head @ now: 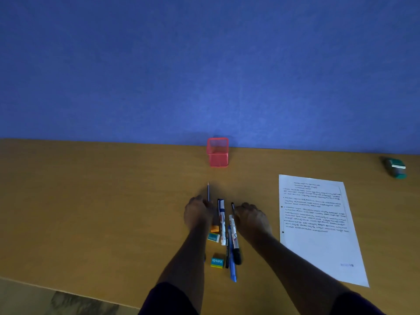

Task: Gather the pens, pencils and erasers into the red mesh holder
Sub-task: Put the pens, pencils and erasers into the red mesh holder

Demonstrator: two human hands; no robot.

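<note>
The red mesh holder [217, 152] stands upright at the back of the desk, against the blue wall. In front of it lies a cluster of stationery: a pencil [208, 192], two white markers [221, 220] [234, 234], a blue pen [232, 266], a thin black pen [226, 254], an orange eraser [214, 228], a teal-sleeved eraser [213, 237] and a green-yellow eraser [217, 261]. My left hand [197, 212] rests knuckles-up at the pencil's near end. My right hand [251, 218] sits by a black pen tip [232, 206]. Both hands' fingers are curled down, which hides the grip.
A printed sheet of paper [318, 226] lies to the right of the cluster. A green stapler [396, 168] sits at the far right near the wall. The wooden desk's front edge [68, 294] runs along the lower left.
</note>
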